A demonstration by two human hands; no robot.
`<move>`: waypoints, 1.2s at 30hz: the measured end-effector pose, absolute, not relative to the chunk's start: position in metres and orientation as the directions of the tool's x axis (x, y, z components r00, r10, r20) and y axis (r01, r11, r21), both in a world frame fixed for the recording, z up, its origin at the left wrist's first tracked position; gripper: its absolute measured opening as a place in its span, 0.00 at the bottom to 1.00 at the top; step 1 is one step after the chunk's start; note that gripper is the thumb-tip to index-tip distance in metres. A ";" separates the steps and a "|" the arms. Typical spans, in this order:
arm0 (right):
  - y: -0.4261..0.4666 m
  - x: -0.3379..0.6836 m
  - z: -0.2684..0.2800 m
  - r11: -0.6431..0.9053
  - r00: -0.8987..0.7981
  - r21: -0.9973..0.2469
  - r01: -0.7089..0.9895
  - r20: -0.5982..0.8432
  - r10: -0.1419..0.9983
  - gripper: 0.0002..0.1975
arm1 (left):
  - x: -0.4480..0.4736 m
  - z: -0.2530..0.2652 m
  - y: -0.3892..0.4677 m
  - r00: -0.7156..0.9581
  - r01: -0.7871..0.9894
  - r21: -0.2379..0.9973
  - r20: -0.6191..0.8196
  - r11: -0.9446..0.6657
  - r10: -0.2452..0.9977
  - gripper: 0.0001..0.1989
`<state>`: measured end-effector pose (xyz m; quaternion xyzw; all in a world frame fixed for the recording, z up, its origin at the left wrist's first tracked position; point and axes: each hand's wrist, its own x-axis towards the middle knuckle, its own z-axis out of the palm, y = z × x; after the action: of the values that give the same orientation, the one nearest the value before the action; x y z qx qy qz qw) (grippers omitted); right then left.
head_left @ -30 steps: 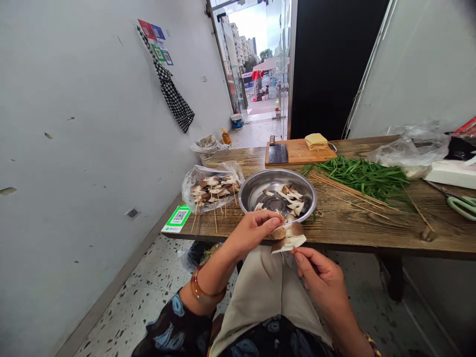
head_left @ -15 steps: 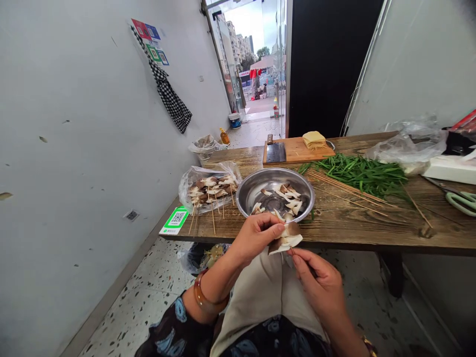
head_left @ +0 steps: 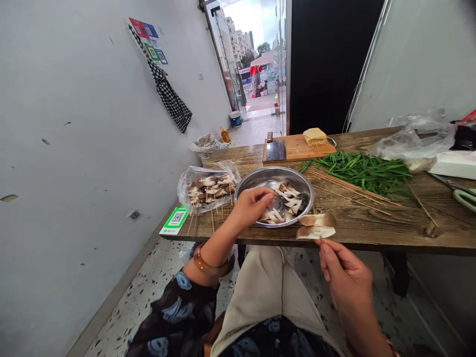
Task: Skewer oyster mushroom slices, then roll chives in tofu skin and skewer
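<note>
My right hand [head_left: 344, 272] pinches the lower end of a skewer [head_left: 319, 241] that carries mushroom slices [head_left: 317, 226], brown at the caps and white inside, held up in front of the table edge. Over the left part of a steel bowl [head_left: 243, 184] is my left hand [head_left: 253, 204], its thumb and fingertips drawn together; whether a piece sits between them cannot be made out. Loose mushroom pieces [head_left: 293, 204] lie in the bowl. To its left, finished mushroom skewers [head_left: 211, 190] rest in a clear plastic bag [head_left: 184, 184] with their sticks pointing toward me.
Bare skewers [head_left: 345, 187] lie right of the bowl beside green leafy stalks [head_left: 366, 171]. Behind are a cutting board [head_left: 297, 151], a cleaver [head_left: 275, 150] and stacked yellowish sheets [head_left: 315, 136]. Scissors [head_left: 464, 198] are at far right. A QR-code card [head_left: 174, 220] sits at the left corner.
My left hand has let go of the skewered mushroom and moved up and left over the bowl. My right hand has carried the skewer to the right, away from the bowl's front.
</note>
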<state>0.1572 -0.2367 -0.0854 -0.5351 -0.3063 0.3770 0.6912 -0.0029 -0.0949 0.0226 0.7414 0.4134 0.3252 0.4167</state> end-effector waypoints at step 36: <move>-0.235 0.163 -0.097 0.059 0.445 -0.945 -0.320 -0.095 0.890 0.14 | 0.013 0.007 -0.053 0.436 0.838 0.234 0.254 -0.493 0.863 0.12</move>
<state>0.1627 -0.2346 -0.0966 -0.5183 -0.2749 0.4494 0.6736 0.0132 -0.0529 0.0065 0.8466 0.5024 0.1717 0.0365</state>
